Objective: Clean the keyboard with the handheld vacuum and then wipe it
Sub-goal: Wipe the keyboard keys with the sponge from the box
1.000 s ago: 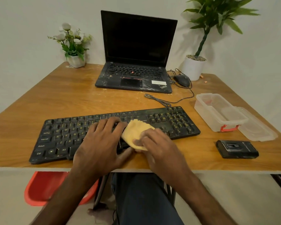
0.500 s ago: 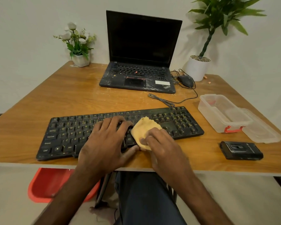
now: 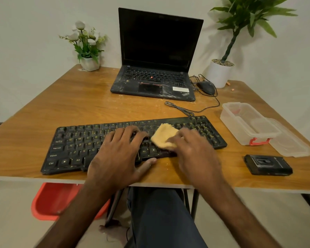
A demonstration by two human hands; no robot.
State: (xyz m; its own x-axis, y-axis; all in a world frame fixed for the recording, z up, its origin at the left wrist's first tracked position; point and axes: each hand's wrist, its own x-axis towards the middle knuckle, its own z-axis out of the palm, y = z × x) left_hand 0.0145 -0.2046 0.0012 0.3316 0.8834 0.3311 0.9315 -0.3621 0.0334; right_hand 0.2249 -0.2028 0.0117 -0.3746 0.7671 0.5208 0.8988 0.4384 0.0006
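We are pressing our right hand [image 3: 191, 151] down on the yellow cloth [image 3: 166, 136]. The fingers are lying fairly straight across its near edge, pushing it flat rather than clutching it, as far as the blur on that hand lets us tell. The cloth is sitting on the right-centre keys of the black keyboard [image 3: 70, 149], just left of the number block.

Our left hand [image 3: 118, 154] is resting released on the middle keys with its fingers spread. The thumb is lying along the near edge, and the hand is gripping nothing, so we are judging that it is steadying the board.

The keyboard is lying across the near part of the wooden table [image 3: 61, 108], slightly angled. Its cable is running back toward the laptop [image 3: 156, 81] and the mouse [image 3: 205, 86].

To the right, well apart from both hands, a small black device [image 3: 267, 164] is lying flat on the table. We are taking it for the handheld vacuum. Beyond it, a clear plastic box [image 3: 247, 122] is standing with its lid [image 3: 292, 145] beside it.

With the vacuum set aside and the cloth on the keys, we are judging the vacuuming to be over and the wiping to be under way. Pale specks are showing on the left-hand keys and a few crumbs on the table by the thumb. So we are expecting the left half and the edges to need passes yet.
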